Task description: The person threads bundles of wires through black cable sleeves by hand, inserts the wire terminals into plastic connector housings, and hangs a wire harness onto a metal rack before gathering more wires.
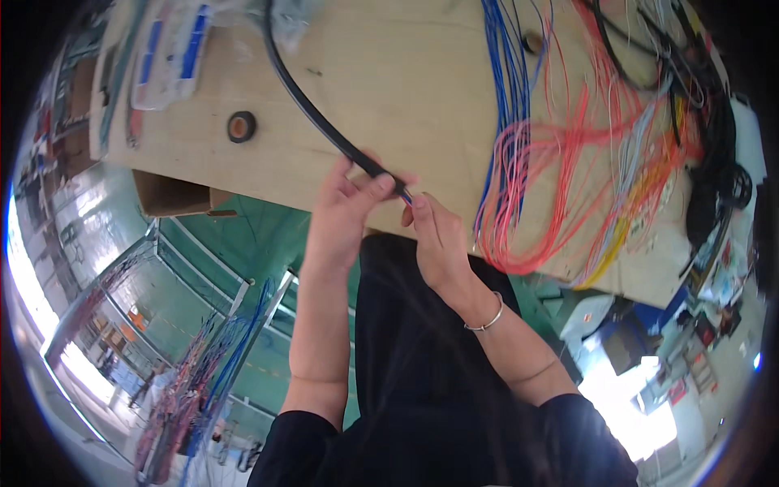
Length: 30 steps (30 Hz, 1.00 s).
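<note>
A thick black cable sleeve (312, 111) curves down from the far edge of the table to my hands at the near edge. My left hand (350, 195) is closed round it near its end, the thumb lying on top. Thin wires (407, 196) stick out of that end, and my right hand (434, 231) pinches them between thumb and fingers. How many wires there are is too small to tell. The right fingertips almost meet the left thumb.
A roll of black tape (241, 127) lies left on the wooden table (398, 81). Blue wires (507, 73) and coiled red wires (531, 235) spread across its right side, with black cables (710, 154) beyond. A cardboard box (174, 195) sits below the left edge. Wire bundles (191, 398) hang on a rack.
</note>
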### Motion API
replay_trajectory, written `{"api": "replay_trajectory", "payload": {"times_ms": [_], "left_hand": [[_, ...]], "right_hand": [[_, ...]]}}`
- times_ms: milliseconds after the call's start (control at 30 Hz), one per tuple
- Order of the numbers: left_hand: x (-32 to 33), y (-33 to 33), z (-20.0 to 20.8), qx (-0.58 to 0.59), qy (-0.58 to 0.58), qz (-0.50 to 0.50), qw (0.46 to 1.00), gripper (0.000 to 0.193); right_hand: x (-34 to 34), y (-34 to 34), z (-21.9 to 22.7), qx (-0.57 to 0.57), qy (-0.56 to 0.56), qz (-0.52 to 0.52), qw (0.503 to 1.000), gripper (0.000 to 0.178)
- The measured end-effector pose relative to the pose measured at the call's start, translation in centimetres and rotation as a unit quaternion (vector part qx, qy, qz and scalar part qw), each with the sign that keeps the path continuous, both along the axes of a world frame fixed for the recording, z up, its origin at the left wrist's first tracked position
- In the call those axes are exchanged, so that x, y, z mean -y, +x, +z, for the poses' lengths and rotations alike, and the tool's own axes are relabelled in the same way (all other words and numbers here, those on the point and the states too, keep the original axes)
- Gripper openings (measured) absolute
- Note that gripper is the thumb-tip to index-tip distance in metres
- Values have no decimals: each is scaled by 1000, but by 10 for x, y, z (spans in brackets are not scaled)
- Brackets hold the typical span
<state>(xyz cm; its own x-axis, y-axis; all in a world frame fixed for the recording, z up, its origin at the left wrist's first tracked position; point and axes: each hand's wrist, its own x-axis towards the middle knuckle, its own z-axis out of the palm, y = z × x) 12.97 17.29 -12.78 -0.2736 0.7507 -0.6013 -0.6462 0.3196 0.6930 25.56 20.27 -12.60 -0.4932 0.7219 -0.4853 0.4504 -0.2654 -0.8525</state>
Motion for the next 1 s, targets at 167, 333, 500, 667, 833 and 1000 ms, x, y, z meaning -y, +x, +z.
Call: {"api": "replay_trajectory", "payload": {"times_ms": [167,333,500,667,833,1000], "left_hand": [[8,19,-6,-41,-11,33,999,25],[-22,7,-18,185,-14,248,951,18],[-41,35,5,63,-15,259,964,29],[-30,9,15,50,66,268,960,34],[-8,28,32,58,67,293,952,32],[27,33,51,38,124,321,938,27]], "right_hand": [[-6,9,0,35,3,21,999,41],[-7,1,-10,33,56,42,997,46],[-10,-18,-27,-209,-7,-64,976,52],[18,12,-27,-61,-95,-28,993,51],[26,4,-1,-60,-28,-20,998,53],[34,-8,2,-185,-159,-17,970,63]]}}
